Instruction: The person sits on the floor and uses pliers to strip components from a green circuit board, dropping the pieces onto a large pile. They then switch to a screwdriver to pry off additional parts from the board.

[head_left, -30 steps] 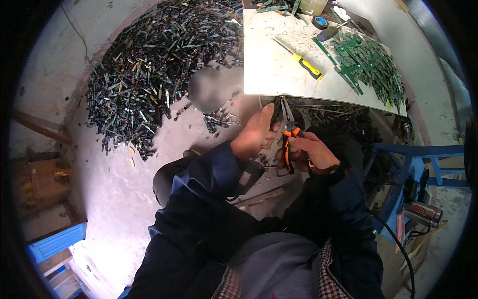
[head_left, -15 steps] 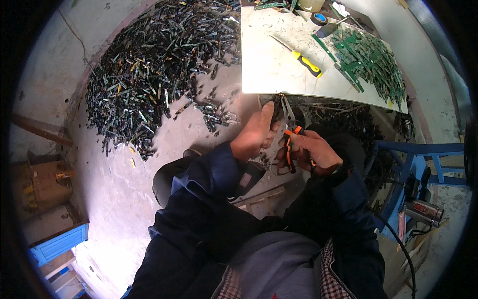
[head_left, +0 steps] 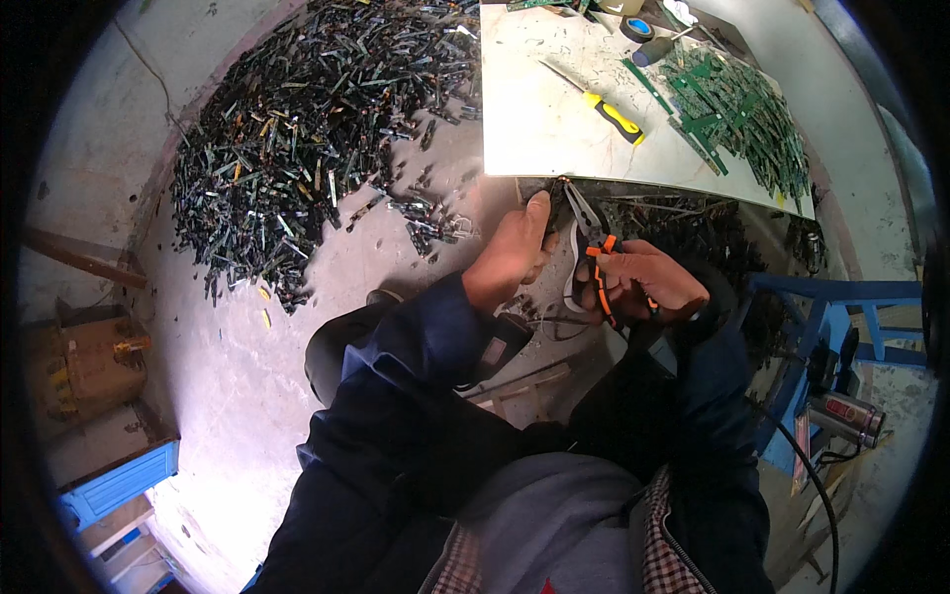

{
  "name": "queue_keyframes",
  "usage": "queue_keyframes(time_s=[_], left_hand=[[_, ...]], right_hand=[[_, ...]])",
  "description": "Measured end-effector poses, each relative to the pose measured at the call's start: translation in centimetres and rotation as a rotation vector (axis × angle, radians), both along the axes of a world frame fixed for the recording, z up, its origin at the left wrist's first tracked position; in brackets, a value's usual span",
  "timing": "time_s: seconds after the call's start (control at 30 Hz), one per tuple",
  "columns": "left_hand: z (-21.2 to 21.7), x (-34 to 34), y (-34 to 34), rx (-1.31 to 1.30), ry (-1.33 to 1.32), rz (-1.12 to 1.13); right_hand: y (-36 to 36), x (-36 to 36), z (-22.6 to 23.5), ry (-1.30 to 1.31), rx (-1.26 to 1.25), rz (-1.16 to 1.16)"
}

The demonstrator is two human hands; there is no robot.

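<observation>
My right hand (head_left: 648,282) grips orange-and-black handled pliers (head_left: 594,252), their jaws pointing up toward the edge of the white table (head_left: 554,129). My left hand (head_left: 510,255) is raised beside the jaws, thumb up, pinching a small dark piece (head_left: 556,198) at the plier tips; the piece is mostly hidden. Both hands sit just below the table's front edge, above my lap.
A yellow-handled screwdriver (head_left: 614,114), green circuit board strips (head_left: 737,109) and a tape roll (head_left: 636,28) lie on the table. A big heap of dark scrap pieces (head_left: 317,119) covers the floor at left. A blue frame (head_left: 821,327) stands at right, a brown box (head_left: 84,361) at left.
Both hands hold almost the same pose; the pliers and left thumb have shifted only slightly near the table edge.
</observation>
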State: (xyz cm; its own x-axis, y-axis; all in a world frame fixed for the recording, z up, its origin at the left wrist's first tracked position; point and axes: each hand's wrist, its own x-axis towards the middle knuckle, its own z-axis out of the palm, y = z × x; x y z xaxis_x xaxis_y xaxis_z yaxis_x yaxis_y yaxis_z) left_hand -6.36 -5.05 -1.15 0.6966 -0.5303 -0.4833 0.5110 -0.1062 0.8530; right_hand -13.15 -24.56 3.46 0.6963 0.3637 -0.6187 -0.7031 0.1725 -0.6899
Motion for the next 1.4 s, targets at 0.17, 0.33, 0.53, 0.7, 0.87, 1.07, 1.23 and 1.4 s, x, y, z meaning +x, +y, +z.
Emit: queue_keyframes(time_s=[0.17, 0.33, 0.53, 0.7, 0.87, 1.07, 1.23, 1.4], left_hand=[[0.2, -0.1, -0.4, 0.009, -0.063, 0.047], [0.6, 0.0, -0.6, 0.047, -0.148, 0.033], [-0.5, 0.0, -1.5, 0.17, -0.328, 0.091], [-1.6, 0.0, -1.2, 0.123, -0.38, 0.086], [-1.3, -0.4, -1.8, 0.041, -0.207, 0.176], [-0.2, 0.5, -0.3, 0.006, 0.172, 0.019], [0.0, 0.1, -0.3, -0.072, 0.204, 0.059], [0.0, 0.2, -0.1, -0.078, 0.267, 0.034]], right_hand=[[-0.9, 0.4, 0.3, 0.012, -0.063, 0.066], [-1.1, -0.1, -1.0, 0.002, -0.06, -0.006], [-1.2, 0.6, -0.1, -0.028, -0.24, 0.135], [-0.5, 0.9, -0.2, -0.255, -0.528, 0.246], [1.0, -0.4, -3.2, -0.756, -1.394, 0.252], [2.0, -0.8, -3.6, -0.704, -1.501, 0.233], [0.9, -0.9, -3.1, -0.388, -0.606, 0.106], [0.5, -0.8, -1.0, -0.271, -0.408, 0.158]])
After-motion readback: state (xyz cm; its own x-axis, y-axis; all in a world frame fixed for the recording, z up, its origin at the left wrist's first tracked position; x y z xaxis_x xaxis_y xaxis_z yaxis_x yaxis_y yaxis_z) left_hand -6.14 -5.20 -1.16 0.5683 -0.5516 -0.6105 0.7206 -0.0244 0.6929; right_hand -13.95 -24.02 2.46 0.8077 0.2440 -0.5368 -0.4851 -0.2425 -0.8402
